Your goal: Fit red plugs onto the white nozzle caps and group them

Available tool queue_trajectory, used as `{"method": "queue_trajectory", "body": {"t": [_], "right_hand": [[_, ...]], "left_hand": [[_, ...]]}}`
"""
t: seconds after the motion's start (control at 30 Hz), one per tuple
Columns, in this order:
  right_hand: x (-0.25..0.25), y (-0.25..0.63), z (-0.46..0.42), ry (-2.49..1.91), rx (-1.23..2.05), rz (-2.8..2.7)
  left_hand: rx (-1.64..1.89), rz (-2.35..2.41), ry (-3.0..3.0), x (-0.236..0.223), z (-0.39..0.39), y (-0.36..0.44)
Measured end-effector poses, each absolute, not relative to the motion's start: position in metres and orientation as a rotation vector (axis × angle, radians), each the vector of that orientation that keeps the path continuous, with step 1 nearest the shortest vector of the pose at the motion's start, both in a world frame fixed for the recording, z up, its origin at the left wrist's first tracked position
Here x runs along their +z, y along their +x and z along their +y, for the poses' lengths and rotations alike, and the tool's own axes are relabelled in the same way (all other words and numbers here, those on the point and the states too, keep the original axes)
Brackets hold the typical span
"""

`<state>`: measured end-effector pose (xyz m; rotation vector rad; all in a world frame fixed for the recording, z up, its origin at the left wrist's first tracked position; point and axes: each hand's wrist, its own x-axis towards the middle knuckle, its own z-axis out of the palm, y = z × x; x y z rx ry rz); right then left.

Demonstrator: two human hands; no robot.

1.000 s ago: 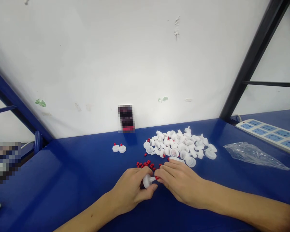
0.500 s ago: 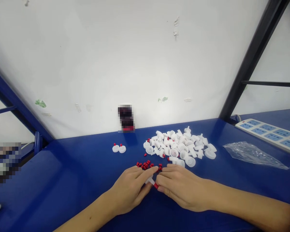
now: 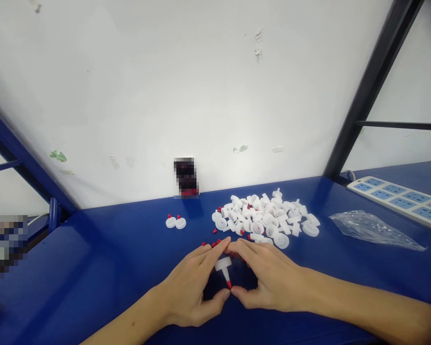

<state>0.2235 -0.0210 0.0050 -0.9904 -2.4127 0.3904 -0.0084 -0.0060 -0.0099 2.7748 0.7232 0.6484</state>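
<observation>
A white nozzle cap (image 3: 223, 264) with a red tip (image 3: 229, 284) sits between my two hands, its disc up and its tip pointing down towards me. My left hand (image 3: 187, 287) has its index finger by the disc and its thumb beside the red tip. From the other side, my right hand (image 3: 276, 278) brings its thumb against the tip and its index finger to the left one. Small red tips (image 3: 215, 243) lie just beyond my fingers, partly hidden. Behind them is a heap of white nozzle caps (image 3: 269, 215).
Two white caps with red tips (image 3: 175, 222) stand left of the heap. A clear plastic bag (image 3: 373, 230) and a power strip (image 3: 402, 196) lie on the right of the blue table (image 3: 111, 258). A blurred dark object (image 3: 187, 177) is by the wall.
The nozzle cap has turned more upright and shows more fully. My thumbs have moved down and towards each other at its tip, while my index fingers now meet above it.
</observation>
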Motion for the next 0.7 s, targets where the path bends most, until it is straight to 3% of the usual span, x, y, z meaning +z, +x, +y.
{"method": "queue_trajectory", "body": {"t": [0.3,0.53,0.7], "right_hand": [[-0.005,0.225,-0.015,-0.830,0.289,-2.242],[0.007,0.226,-0.022,-0.997,0.586,-2.321],[0.006,0.225,-0.022,-0.993,0.586,-2.367]], "left_hand": [[0.656,0.738,2.628,0.000,-0.004,-0.003],[0.584,0.709,2.682,-0.001,-0.002,0.001],[0.579,0.722,2.686,-0.006,-0.006,0.007]]}}
